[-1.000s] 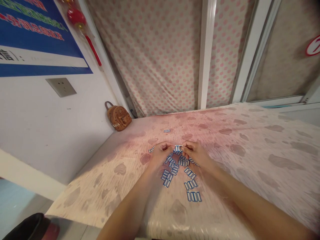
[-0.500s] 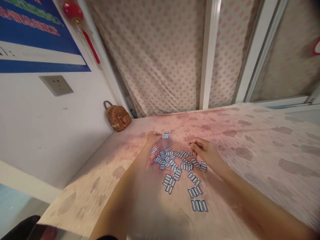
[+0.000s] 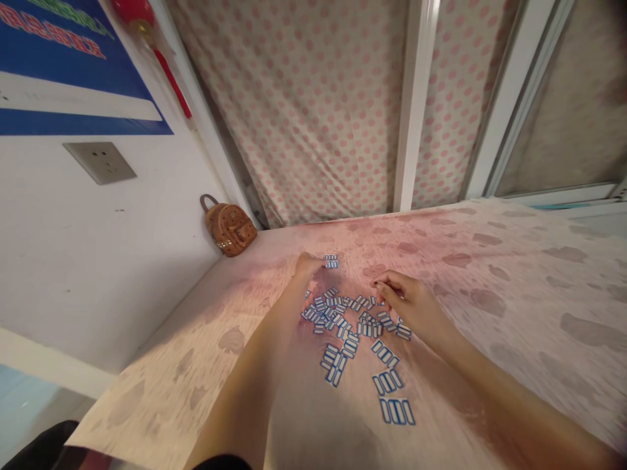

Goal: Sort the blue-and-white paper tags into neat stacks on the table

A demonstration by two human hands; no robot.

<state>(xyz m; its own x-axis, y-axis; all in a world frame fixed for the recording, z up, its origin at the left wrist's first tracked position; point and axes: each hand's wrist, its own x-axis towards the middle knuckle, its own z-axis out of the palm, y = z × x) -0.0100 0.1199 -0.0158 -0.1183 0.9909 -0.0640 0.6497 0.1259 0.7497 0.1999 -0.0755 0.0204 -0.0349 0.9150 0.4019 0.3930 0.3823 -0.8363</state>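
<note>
My left hand [image 3: 307,264] reaches to the far side of the scattered pieces. Its fingertips are closed at the edge of a small white piece with blue-outlined bars [image 3: 332,265]. Directly behind that one, almost touching it, lies a similar white-and-blue piece [image 3: 330,257]. My right hand [image 3: 394,290] hovers at the right side of the loose pile [image 3: 328,312], thumb and fingers pinched together. Whatever the pinch may contain is too small to make out. Several like pieces overlap in the pile, and a few trail toward me, such as the nearest piece [image 3: 397,411].
A patterned pinkish cloth [image 3: 490,365] covers the table. In the far left corner a small brown backpack-shaped bag [image 3: 230,227] leans by the white wall [image 3: 98,248]. A dotted curtain [image 3: 313,117] hangs behind the table's far edge.
My left hand has moved slightly right and away from me, bringing its piece up against the one behind. My right hand stays pinched in about the same place. The view has shifted slightly.
</note>
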